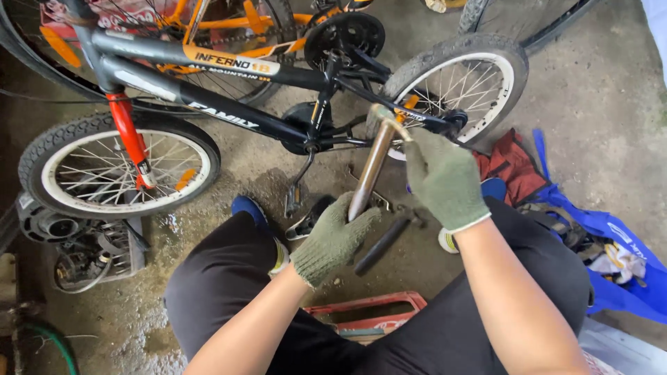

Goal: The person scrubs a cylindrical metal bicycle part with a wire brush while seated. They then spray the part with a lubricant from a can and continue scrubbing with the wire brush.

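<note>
Both my hands wear olive knit gloves. My left hand grips the lower end of a shiny metal tube that slants up and away from me. Over the tube's top end my right hand is closed, where a bent metal part sticks out. A small black children's bicycle with a red fork stands just beyond the tube, its pedal and crank hanging near my blue shoe. A black cylindrical bar lies on the concrete between my knees.
An orange bicycle stands behind the black one. A crate of metal parts sits at the left. A red bag and a blue bag with tools lie at the right. A red crate is under my legs.
</note>
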